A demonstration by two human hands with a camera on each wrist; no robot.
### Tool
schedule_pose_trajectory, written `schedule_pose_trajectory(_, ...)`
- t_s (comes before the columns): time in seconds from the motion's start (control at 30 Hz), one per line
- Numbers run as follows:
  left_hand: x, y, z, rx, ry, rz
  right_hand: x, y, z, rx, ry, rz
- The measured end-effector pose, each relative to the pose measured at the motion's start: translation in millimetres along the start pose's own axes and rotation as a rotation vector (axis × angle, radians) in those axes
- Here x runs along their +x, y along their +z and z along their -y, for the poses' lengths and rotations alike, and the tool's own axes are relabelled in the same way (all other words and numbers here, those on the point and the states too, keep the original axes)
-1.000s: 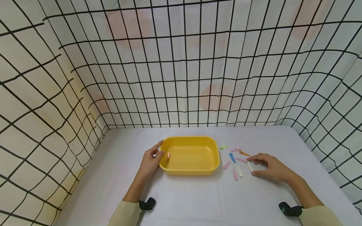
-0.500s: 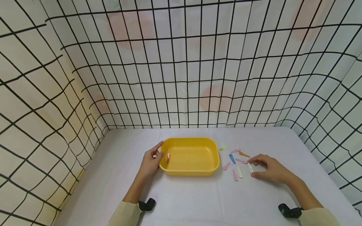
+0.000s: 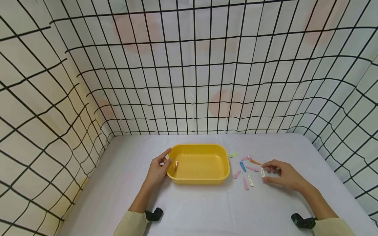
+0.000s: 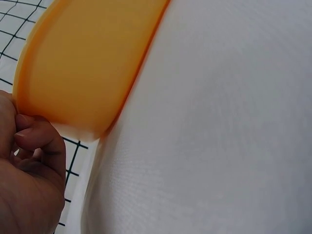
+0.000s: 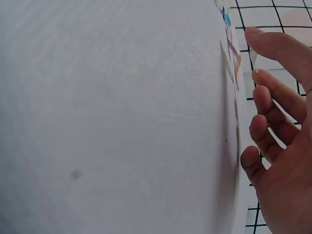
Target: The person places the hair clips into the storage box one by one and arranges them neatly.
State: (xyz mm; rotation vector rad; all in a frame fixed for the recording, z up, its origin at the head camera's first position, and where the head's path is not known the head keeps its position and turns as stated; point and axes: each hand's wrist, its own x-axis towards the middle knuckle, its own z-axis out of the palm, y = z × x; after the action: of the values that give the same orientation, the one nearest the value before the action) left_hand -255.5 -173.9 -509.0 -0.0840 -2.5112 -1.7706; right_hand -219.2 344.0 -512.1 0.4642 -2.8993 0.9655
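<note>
My left hand (image 3: 157, 167) holds the left end of a yellow plastic tray (image 3: 198, 181), thumb at the rim and index finger along the outer corner. In the left wrist view its curled fingers meet the tray wall (image 4: 73, 73). Between thumb and index finger, my right hand (image 3: 284, 176) pinches a white snap hair clip (image 3: 262, 172) by its two ends. The right wrist view shows this pale clip edge-on between the fingertips, above the cloth. Left of that hand lie a second white clip (image 3: 250, 180), a pink clip (image 3: 252, 168) and an orange clip (image 3: 255, 162).
More hair clips lie scattered right of the tray, among them a blue clip (image 3: 242, 166), a green clip (image 3: 234, 155) and several pink ones. A small copper-coloured thing (image 3: 176, 166) is inside the tray's left end. Black grid netting (image 3: 200, 95) surrounds the white-covered table (image 3: 200, 209).
The right hand's pinched white clip has come upright between thumb and index finger and shifted slightly, away from the pink clip beside it. The left hand and the tray stay put.
</note>
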Motion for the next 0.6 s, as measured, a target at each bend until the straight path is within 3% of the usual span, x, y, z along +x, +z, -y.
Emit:
schedule_pose_trajectory(0.3, -1.3, -2.0, 0.8, -0.039, 0.036, 0.020, 6.9, -0.5, 0.5, -0.018, -0.031, -0.059)
schedule_pose_trajectory(0.6, -1.6, -2.8, 1.9, -0.018, 0.032, 0.029, 16.7, -3.7, 22.2, 0.011, -0.021, -0.065)
